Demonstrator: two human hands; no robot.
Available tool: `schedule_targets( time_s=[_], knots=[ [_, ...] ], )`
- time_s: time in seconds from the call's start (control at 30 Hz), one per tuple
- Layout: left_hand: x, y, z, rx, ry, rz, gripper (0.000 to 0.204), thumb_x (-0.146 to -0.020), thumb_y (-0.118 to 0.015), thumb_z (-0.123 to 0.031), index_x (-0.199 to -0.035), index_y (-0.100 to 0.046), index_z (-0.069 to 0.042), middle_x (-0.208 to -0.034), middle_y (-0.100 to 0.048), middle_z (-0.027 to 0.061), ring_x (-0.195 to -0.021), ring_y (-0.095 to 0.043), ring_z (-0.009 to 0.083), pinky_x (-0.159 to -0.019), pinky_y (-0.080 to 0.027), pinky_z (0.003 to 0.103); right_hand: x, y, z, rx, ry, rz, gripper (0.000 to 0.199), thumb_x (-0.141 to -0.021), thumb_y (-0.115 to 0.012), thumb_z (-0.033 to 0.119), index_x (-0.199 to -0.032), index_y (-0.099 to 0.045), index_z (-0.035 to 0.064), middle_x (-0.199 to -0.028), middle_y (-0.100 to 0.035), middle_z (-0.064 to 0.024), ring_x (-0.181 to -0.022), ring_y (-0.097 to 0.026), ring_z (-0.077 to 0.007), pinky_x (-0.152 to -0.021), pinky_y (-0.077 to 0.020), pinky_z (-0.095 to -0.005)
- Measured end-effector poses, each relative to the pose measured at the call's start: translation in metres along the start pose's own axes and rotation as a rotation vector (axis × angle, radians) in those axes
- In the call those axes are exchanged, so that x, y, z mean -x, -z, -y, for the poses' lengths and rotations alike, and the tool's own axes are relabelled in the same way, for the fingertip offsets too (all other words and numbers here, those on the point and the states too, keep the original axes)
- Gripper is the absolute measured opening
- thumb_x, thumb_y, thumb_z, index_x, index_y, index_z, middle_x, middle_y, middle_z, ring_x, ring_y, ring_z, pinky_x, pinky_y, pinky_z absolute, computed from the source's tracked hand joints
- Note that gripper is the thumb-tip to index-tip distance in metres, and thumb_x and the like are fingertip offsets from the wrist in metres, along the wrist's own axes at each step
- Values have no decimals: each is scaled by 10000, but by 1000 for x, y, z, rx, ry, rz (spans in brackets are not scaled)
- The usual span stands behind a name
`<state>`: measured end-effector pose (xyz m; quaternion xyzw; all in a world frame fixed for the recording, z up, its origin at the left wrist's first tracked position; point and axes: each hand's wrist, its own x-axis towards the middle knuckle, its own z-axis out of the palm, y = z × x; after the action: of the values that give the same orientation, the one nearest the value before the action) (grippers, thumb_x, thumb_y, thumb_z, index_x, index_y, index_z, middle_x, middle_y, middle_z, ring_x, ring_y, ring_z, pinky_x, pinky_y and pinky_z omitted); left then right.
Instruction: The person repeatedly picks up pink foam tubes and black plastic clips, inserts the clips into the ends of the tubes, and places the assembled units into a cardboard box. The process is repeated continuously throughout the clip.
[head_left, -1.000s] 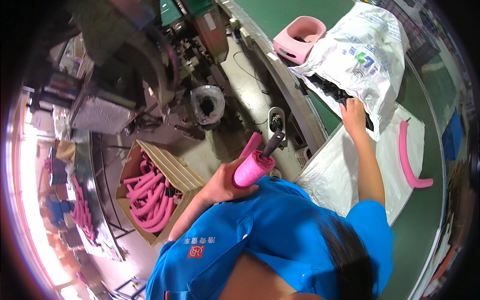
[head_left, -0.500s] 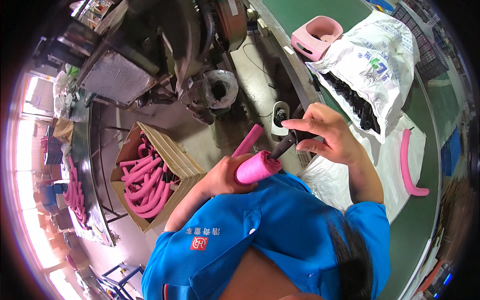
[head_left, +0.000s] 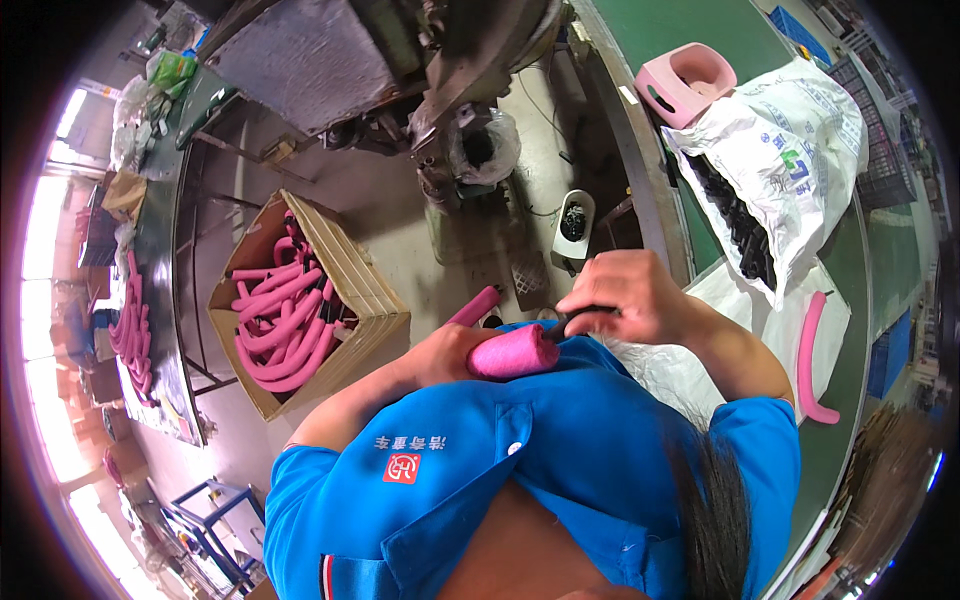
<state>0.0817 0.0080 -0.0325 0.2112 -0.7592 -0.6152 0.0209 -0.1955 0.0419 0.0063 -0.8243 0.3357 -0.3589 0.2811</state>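
My left hand (head_left: pixel 447 355) is wrapped round a pink foam-covered tube (head_left: pixel 515 354) close to my chest, its end facing right. Behind that hand shows another pink foam length (head_left: pixel 474 306); whether it belongs to the same tube I cannot tell. My right hand (head_left: pixel 630 298) is closed on a black plastic part (head_left: pixel 584 317), thumb and fingers curled over most of it. The black part's narrow end meets the tube's open right end, and little of its stem shows between hand and foam.
A cardboard box (head_left: pixel 365 300) of pink tubes stands at left, a machine (head_left: pixel 470 60) ahead. On the green bench (head_left: pixel 640 25) at right are a pink container (head_left: pixel 665 90), a white sack (head_left: pixel 800 130) of black parts and a curved pink tube (head_left: pixel 808 360). A white tub (head_left: pixel 560 240) sits between.
My right hand has come down and closed further over the black part, whose stem now shows less outside the tube. The whole view has shifted slightly.
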Motion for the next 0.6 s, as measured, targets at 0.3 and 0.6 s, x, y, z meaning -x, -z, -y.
schedule_targets(
  time_s=[0.3,0.6],
  knots=[
    [23,10,34,-25,114,-440,441,-683,-709,-120,-1094,-584,-20,-820,-642,130,-757,-628,208,-742,-489,348,-58,-57,-75,18,-549,-448,473,-993,-404,319,-694,-547,-19,-508,-467,-173,-444,-467,-324,-461,-372,-372],
    [12,75,70,173,329,-581,415,-676,-710,-178,-1034,-577,-17,-808,-622,72,-730,-593,149,-710,-494,321,-155,-84,-173,677,-93,-410,306,-934,-422,244,-985,-573,-16,-991,-592,-286,-919,-559,-455,-765,-453,-488]
  ],
)
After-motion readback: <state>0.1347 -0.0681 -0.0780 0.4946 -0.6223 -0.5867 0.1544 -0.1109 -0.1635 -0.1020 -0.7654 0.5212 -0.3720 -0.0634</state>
